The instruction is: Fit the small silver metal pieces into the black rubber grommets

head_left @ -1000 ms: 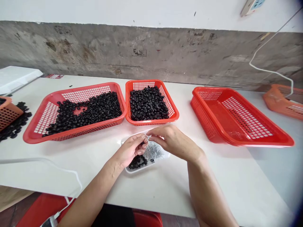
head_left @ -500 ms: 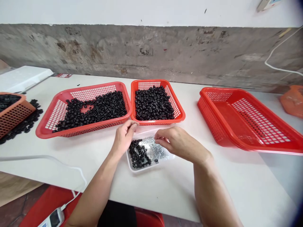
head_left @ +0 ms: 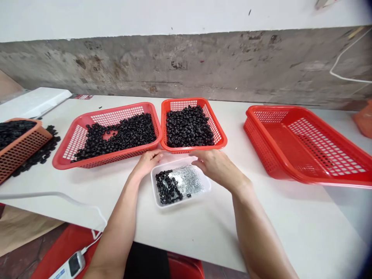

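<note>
A white plastic tub [head_left: 160, 205] stands before me, with small black ring-shaped parts [head_left: 167, 189] on its left side and many tiny shiny metal pieces [head_left: 190, 179] on its right. At the tub's back left corner, my left hand [head_left: 147, 162] is closed, thumb against fingers, close to the baskets' front rims. My right hand [head_left: 213, 164] is over the tub's back right corner, just in front of the smaller red basket [head_left: 223, 144], its fingers bent together. What either hand pinches is too small or hidden to see.
A wider red basket [head_left: 62, 159] of black parts stands at left, and an orange basket [head_left: 20, 153] with black pieces spilled beside it lies further left. Stacked red baskets [head_left: 270, 155] are at right. A white cable [head_left: 58, 195] crosses the table's left front.
My left hand has moved slightly left and down. My right hand has shifted up and a little right, away from the metal pieces toward the smaller basket's rim. The view has shifted slightly.
</note>
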A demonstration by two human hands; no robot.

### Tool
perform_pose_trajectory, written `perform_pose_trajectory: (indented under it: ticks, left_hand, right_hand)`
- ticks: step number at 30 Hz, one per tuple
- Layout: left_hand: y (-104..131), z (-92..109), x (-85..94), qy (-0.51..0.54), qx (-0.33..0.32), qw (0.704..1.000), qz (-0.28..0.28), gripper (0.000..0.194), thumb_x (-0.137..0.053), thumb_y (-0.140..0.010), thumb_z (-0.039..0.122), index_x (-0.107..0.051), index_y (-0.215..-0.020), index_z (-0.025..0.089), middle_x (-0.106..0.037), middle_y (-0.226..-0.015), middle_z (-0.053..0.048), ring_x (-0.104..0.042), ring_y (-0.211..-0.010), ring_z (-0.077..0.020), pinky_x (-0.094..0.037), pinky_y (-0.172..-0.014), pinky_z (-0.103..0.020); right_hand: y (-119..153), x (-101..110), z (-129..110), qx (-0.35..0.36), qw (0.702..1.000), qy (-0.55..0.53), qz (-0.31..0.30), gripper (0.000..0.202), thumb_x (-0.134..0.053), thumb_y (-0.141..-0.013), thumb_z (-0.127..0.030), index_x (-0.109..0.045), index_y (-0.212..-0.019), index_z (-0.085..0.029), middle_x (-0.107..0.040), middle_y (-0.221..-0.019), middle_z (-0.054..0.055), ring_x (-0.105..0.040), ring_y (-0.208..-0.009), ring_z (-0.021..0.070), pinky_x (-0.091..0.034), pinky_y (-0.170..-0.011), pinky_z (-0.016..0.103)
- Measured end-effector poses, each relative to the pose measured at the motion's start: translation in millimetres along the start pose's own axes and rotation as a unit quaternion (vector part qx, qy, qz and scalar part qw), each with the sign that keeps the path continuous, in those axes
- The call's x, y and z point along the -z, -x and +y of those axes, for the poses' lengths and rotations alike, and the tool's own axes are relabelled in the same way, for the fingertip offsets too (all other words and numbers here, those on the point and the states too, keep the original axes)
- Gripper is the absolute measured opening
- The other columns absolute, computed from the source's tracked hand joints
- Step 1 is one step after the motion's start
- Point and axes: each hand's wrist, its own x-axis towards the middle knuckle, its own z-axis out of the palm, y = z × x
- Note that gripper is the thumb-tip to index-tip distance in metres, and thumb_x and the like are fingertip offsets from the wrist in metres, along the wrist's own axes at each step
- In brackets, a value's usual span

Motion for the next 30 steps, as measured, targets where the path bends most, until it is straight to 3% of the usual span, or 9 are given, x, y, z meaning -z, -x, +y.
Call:
perform_pose_trajectory:
  ticks: [5,13,19,24,26,28,30]
  left_hand:
    - [-8.4,5.6,-14.6,-0.174,0.029,0.983,0.052,0.033,-0.052,-0.095,0.029,-0.076,-0.117,0.023,-0.078,-0.098,-0.006,-0.070,-0.092,-0.0263,-0.046,-0.079,-0.029]
    - [-16.2,13.3,-35.0,-0.229,0.065,0.969,0.064,0.026,-0.060,-0.094,0.034,-0.077,-0.110,0.022,-0.078,-0.095,-0.011,-0.070,-0.092,-0.0297,-0.044,-0.079,-0.032]
    - [-13.7,17.7,-35.0,-0.203,0.072,0.974,0.072,0.024,-0.058,-0.093,0.027,-0.074,-0.110,0.020,-0.076,-0.094,-0.014,-0.069,-0.088,-0.0312,-0.044,-0.078,-0.036]
    - [7.0,31.7,-9.1,-0.117,0.028,0.992,0.047,0.015,-0.061,-0.091,0.026,-0.074,-0.096,0.021,-0.072,-0.082,-0.004,-0.064,-0.074,-0.0203,-0.043,-0.072,-0.029]
    - [18.8,45.0,3.3,0.033,-0.003,0.999,0.016,0.020,-0.059,-0.093,0.035,-0.072,-0.097,0.019,-0.062,-0.068,0.001,-0.053,-0.061,-0.0142,-0.038,-0.061,-0.024]
    - [29.1,61.7,12.4,0.226,-0.008,0.974,-0.025,0.027,-0.063,-0.091,0.042,-0.069,-0.099,0.017,-0.050,-0.061,0.004,-0.042,-0.053,-0.0102,-0.031,-0.053,-0.021]
    - [35.7,77.7,16.2,0.340,0.002,0.939,-0.060,0.031,-0.069,-0.087,0.045,-0.069,-0.100,0.016,-0.043,-0.060,0.006,-0.034,-0.051,-0.0078,-0.023,-0.048,-0.020]
  right_hand:
    - [-12.5,-11.6,4.0,-0.039,0.999,0.009,0.018,0.026,-0.060,-0.098,-0.023,-0.063,-0.124,-0.021,-0.074,-0.096,0.007,-0.069,-0.086,0.0225,-0.039,-0.068,0.029]
    - [-16.0,-19.8,8.5,-0.016,0.999,0.009,0.048,0.019,-0.056,-0.099,-0.024,-0.061,-0.117,-0.020,-0.070,-0.084,0.004,-0.066,-0.075,0.0182,-0.032,-0.063,0.026]
    - [-14.1,-20.9,11.0,-0.009,0.999,0.004,0.050,0.022,-0.059,-0.097,-0.026,-0.062,-0.119,-0.020,-0.072,-0.085,0.005,-0.067,-0.077,0.0193,-0.036,-0.063,0.025]
    - [-5.7,-7.7,0.1,0.006,0.994,-0.033,0.101,0.018,-0.055,-0.099,-0.025,-0.069,-0.109,-0.019,-0.074,-0.087,0.006,-0.069,-0.077,0.0192,-0.043,-0.065,0.027]
    - [-1.2,-0.1,-9.3,0.046,0.985,-0.109,0.123,0.020,-0.054,-0.100,-0.024,-0.070,-0.110,-0.019,-0.075,-0.096,0.006,-0.071,-0.084,0.0188,-0.049,-0.073,0.028]
    - [2.3,5.3,-19.1,0.092,0.969,-0.189,0.133,0.022,-0.055,-0.100,-0.024,-0.070,-0.116,-0.020,-0.075,-0.109,0.007,-0.071,-0.095,0.0191,-0.052,-0.083,0.029]
    - [3.9,7.3,-26.6,0.132,0.950,-0.247,0.137,0.024,-0.056,-0.100,-0.025,-0.070,-0.119,-0.020,-0.074,-0.113,0.007,-0.070,-0.099,0.0177,-0.053,-0.087,0.029]
